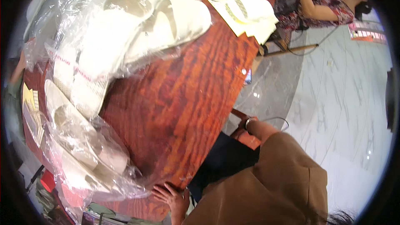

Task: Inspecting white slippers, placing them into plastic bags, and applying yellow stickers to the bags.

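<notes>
My left hand lies flat with spread fingers on the near edge of the reddish-brown wood-grain table. Beside its fingertips is a clear plastic bag around pale slippers. My right arm, with a band at the wrist, reaches down past the table's edge. There, my right hand is beside a red-orange seat; its fingers are too dark and small to make out. More white slippers in clear wrapping are heaped across the far left of the table.
Yellow printed sheets sit at the far table corner, with white slippers by them. A small phone-like object shows beside the table edge. Another person in patterned clothing is at the upper right. Pale marbled floor extends rightward.
</notes>
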`<state>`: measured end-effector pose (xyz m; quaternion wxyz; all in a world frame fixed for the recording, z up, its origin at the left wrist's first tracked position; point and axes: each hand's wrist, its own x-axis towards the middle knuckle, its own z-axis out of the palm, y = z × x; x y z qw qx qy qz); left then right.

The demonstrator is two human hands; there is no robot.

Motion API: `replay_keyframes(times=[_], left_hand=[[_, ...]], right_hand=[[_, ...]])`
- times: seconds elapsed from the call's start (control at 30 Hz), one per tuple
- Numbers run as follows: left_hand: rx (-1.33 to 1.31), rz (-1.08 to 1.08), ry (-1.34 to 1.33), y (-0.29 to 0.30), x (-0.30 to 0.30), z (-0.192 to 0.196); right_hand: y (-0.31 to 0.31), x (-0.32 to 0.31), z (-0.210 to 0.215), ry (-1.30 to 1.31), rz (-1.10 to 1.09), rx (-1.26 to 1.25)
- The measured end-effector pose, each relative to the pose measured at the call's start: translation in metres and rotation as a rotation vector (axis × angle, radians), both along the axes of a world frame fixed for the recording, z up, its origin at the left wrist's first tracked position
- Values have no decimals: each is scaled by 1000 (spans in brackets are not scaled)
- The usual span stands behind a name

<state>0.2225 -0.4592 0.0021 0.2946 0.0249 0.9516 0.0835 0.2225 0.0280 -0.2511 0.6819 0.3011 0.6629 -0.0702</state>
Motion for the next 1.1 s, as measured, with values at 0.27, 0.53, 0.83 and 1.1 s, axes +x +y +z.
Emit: replay_keyframes(times=[0.27, 0.53, 0.83, 1.1], left_hand=[[80, -132, 146, -24, 36, -49], [-163, -310, 115, 0, 7, -16], [4, -80, 31, 16, 1, -10], [87, 60, -229, 20, -28, 18]], right_hand=[[27, -1, 40, 106, 653, -348], [26, -18, 52, 137, 546, -375], [46, -37, 70, 135, 497, -409], [69, -54, 72, 147, 479, -459]])
